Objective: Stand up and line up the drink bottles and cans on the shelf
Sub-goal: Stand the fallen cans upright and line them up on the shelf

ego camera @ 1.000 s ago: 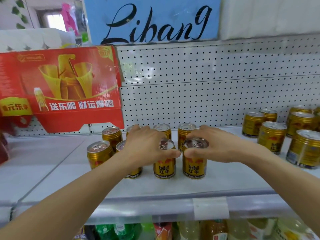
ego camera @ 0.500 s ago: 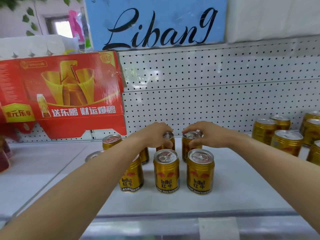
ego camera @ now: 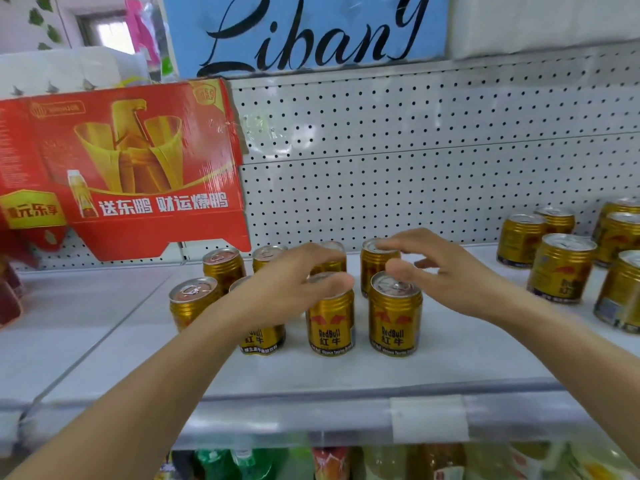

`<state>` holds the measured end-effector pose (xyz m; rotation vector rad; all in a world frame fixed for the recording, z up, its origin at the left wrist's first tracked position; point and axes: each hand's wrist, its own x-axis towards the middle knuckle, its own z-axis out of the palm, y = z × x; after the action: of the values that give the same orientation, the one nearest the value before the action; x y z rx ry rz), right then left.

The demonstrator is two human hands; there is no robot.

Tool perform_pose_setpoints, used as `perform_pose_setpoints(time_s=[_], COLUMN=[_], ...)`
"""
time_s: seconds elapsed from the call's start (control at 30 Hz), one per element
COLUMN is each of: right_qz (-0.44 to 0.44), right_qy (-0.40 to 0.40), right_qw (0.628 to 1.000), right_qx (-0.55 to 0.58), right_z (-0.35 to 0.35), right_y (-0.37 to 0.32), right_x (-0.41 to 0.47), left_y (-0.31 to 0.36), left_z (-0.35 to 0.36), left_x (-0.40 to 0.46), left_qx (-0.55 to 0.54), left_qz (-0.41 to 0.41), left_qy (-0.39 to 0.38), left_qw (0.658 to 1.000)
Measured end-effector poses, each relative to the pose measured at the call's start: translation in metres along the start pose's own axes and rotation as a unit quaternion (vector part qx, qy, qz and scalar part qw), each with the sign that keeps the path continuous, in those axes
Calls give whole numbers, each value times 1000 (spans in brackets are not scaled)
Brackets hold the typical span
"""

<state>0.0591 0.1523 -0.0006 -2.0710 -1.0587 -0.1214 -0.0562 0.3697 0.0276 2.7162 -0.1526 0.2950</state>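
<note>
I'm in a small shop: white metal shelf (ego camera: 450, 362) with pegboard back panel (ego camera: 415, 150), price-label strip (ego camera: 429, 422) on its front edge, gold drink cans (ego camera: 394, 313) in rows, red promo carton (ego camera: 121, 161), bottled drinks (ego camera: 242, 462) one tier down (blurred).

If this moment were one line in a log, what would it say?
stage: lining up | left hand: open above gold Red Bull cans | right hand: open, holding nothing | white metal shelf: visible cans upright
</note>
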Motion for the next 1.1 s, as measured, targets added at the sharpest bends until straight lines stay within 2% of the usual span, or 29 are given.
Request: perform_pose_setpoints(time_s=[0.1, 0.2, 0.57, 0.63, 0.73, 0.8, 0.97, 1.1], right_qz=[19, 35, 50, 52, 38, 26, 52, 118], right_qy=[-24, -21, -30, -29, -8, 17, 68, 44], right_qw=[999, 996, 997, 997, 997, 994, 977, 962], right_qx=[-26, -76, -50, -51, -70, -107, -194, -241], right_z=[11, 21, 22, 23, 16, -1, -75, -154], right_y=[-1, 0, 2, 0, 0, 3, 28, 62], right_x=[-22, -29, -27, -30, -39, -46, -71, -94], left_y=[-1, -3, -2, 0, 18, 41, 106, 157], left_z=[9, 12, 19, 20, 24, 30, 56, 92], left_x=[-8, -7, -3, -4, -2, 5, 38, 94], left_qx=[56, 61, 105, 115, 103, 77, -1, -67], left_qz=[-9, -18, -30, -26, -1, 33, 101, 97], left_qy=[-32, -26, -22, -8, 61, 83, 48, -2], left_qw=[998, 998, 994, 993, 993, 993, 994, 993])
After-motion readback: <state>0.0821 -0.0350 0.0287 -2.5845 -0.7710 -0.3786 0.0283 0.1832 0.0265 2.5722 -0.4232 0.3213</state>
